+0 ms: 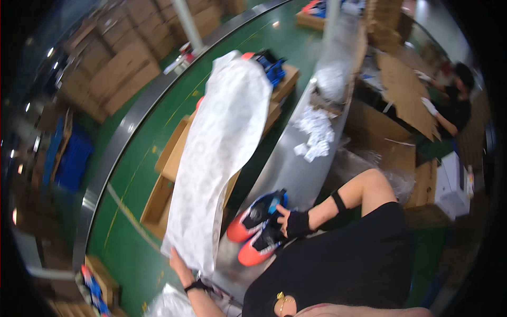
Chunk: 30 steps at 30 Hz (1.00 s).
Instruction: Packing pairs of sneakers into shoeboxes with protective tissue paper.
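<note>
Surroundings: green conveyor (127, 201) curves past on the left, metal bench (282, 166) alongside it. Open cardboard box (156, 208) on the conveyor; white paper sheet (222, 132) stretches over it, hiding most of the middle. Beyond that, blue-and-black shoes (273, 71) by another box. One more box (109, 280) with colourful contents lower left. Further up the bench: heap of small white pieces (317, 134), then a clear plastic bundle (331, 84). Right of the bench, a big open carton (383, 137); past it a co-worker (462, 103) in black, white gloves, at a cardboard sheet (406, 90). White box (452, 185) far right. Carton stacks (119, 68) upper left.

Shoe pair (256, 227): orange toes, black uppers, blue near the heels. Side by side on the bench near the person, toes toward lower left. Paper is long, patterned, creased, somewhat blurred.

Hands: left hand (180, 267) has the paper's near edge pinched, fingers closed. Right hand (296, 222), black palm wrap, is at the shoes' heel end, fingers partly spread; can't tell if it grips.
</note>
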Available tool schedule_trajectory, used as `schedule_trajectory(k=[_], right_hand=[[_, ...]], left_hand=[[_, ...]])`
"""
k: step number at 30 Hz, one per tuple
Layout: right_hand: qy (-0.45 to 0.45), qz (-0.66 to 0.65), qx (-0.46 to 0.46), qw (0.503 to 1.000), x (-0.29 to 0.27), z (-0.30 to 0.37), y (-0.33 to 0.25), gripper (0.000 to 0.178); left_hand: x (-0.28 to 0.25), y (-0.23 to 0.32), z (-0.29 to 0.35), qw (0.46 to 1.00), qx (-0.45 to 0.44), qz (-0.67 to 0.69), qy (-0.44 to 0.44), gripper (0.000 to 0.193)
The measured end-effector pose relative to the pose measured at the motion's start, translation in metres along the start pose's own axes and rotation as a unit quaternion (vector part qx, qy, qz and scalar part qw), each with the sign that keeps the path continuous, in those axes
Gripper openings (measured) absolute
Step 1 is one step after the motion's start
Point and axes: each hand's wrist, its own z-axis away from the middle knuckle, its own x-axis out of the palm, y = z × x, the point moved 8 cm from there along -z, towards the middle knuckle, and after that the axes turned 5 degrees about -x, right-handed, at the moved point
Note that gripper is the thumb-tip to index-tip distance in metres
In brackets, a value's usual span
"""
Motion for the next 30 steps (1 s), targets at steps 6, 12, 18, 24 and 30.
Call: schedule_trajectory(k=[6,12,18,24,30], right_hand=[[-0.105,-0.025,-0.123,0.987,-0.162,-0.113,-0.097,0.032],[-0.035,-0.345,0.184,0.92,-0.176,-0.234,-0.024,0.038],[-0.004,-0.209,0.2,0.957,-0.039,-0.317,0.03,0.09],[-0.301,0.025,0.094,0.949,-0.018,-0.304,-0.001,0.06],[-0.025,0.154,0.177,0.972,-0.099,-0.167,0.159,0.05]], left_hand=[[-0.041,0.064,-0.018,0.908,0.272,-0.277,0.159,0.03],[-0.073,0.118,0.009,0.833,0.273,-0.405,0.262,0.029],[-0.048,0.162,-0.017,0.964,0.166,-0.189,0.09,0.03],[0.096,0.128,-0.007,0.949,0.026,0.228,-0.215,0.04],[0.159,0.011,0.004,0.599,0.439,-0.645,-0.177,0.063]])
